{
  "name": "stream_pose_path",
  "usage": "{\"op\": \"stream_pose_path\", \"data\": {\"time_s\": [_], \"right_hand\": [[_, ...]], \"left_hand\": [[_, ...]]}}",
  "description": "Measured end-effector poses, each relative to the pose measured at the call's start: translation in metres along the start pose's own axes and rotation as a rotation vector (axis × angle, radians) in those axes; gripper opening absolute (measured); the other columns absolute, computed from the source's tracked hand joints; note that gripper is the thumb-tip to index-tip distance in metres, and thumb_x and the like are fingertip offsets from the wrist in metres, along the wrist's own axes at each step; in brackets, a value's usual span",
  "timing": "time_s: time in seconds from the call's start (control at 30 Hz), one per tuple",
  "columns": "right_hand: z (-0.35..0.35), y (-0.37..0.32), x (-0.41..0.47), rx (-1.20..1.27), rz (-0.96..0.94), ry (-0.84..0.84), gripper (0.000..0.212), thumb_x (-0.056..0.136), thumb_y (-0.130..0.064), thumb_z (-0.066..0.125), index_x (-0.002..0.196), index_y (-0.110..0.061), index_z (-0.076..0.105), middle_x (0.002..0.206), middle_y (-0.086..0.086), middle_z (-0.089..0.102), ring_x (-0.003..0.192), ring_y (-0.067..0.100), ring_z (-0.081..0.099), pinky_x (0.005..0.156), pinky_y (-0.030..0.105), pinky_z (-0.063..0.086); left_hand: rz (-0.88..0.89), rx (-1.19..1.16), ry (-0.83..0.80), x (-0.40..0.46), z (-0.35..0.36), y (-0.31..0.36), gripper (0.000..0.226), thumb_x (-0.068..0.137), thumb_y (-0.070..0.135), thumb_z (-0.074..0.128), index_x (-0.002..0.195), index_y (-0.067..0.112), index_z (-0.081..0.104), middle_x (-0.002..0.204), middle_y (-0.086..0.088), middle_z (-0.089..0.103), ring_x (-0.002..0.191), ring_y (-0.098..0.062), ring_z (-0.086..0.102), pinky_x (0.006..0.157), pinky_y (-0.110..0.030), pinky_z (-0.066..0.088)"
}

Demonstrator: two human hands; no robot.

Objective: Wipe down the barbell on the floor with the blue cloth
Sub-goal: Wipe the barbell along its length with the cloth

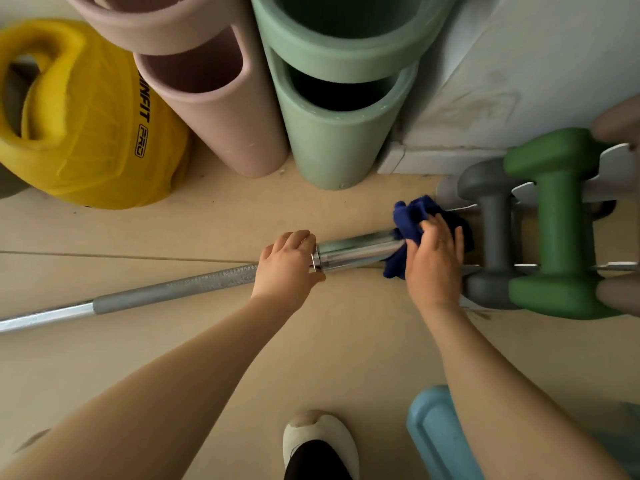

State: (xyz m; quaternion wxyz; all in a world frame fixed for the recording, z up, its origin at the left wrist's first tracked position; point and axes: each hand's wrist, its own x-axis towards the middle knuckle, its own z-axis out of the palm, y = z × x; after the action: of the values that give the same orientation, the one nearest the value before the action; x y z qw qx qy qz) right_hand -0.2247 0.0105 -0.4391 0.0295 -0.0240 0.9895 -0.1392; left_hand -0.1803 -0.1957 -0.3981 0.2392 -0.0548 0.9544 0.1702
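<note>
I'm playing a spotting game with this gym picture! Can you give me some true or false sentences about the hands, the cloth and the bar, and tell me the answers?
1. The right hand presses the blue cloth on the barbell's shiny end. True.
2. The left hand holds a green dumbbell. False: it grips the barbell; the green dumbbell sits on a rack.
3. The barbell lies on the floor. True.
4. The cloth is yellow. False: it is blue.
</note>
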Motion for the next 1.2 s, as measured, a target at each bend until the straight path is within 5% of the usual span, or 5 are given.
{"op": "stream_pose_path", "data": {"time_s": [0.5,0.63,0.77,1.07,1.2], "right_hand": [[0.007,-0.061,-0.023,0.163,-0.496,-0.332,0.041,0.087,-0.040,0.034,0.100,-0.008,0.056,0.122,0.011,0.061,0.119,0.030,0.053,0.109,0.036,0.030],[0.006,-0.066,0.012,-0.022,-0.270,-0.269,0.038,0.095,-0.038,0.031,0.095,-0.008,0.055,0.085,0.013,0.069,0.080,0.033,0.062,0.077,0.037,0.042],[0.013,-0.094,0.034,-0.098,-0.058,-0.456,0.036,0.098,-0.032,0.023,0.102,-0.010,0.052,0.096,0.014,0.069,0.089,0.030,0.061,0.080,0.038,0.036],[0.023,-0.053,-0.016,0.070,-0.532,-0.164,0.029,0.083,-0.037,0.042,0.089,-0.011,0.055,0.095,0.006,0.069,0.093,0.024,0.066,0.102,0.033,0.029],[0.014,-0.026,0.007,0.043,-0.346,-0.026,0.033,0.081,-0.036,0.043,0.080,-0.008,0.060,0.077,0.009,0.068,0.078,0.028,0.067,0.102,0.037,0.027]], "left_hand": [[0.011,0.018,0.030,-0.006,0.004,0.002,0.054,0.082,0.035,0.066,0.126,0.014,0.044,0.139,0.005,0.045,0.130,-0.019,0.035,0.100,-0.031,0.033],[0.006,0.047,0.010,-0.006,0.006,0.004,0.055,0.083,0.035,0.066,0.129,0.015,0.042,0.142,0.004,0.041,0.131,-0.020,0.034,0.103,-0.032,0.031],[-0.012,0.035,0.038,-0.006,0.007,0.006,0.050,0.082,0.034,0.067,0.122,0.014,0.046,0.131,0.003,0.050,0.126,-0.021,0.037,0.099,-0.032,0.033],[0.011,0.041,0.073,-0.011,0.015,0.006,0.050,0.082,0.037,0.065,0.123,0.015,0.044,0.134,0.007,0.046,0.126,-0.018,0.038,0.098,-0.029,0.030],[0.004,0.036,0.069,-0.008,0.011,0.004,0.050,0.082,0.037,0.065,0.123,0.019,0.044,0.132,0.008,0.046,0.126,-0.017,0.037,0.098,-0.029,0.030]]}}
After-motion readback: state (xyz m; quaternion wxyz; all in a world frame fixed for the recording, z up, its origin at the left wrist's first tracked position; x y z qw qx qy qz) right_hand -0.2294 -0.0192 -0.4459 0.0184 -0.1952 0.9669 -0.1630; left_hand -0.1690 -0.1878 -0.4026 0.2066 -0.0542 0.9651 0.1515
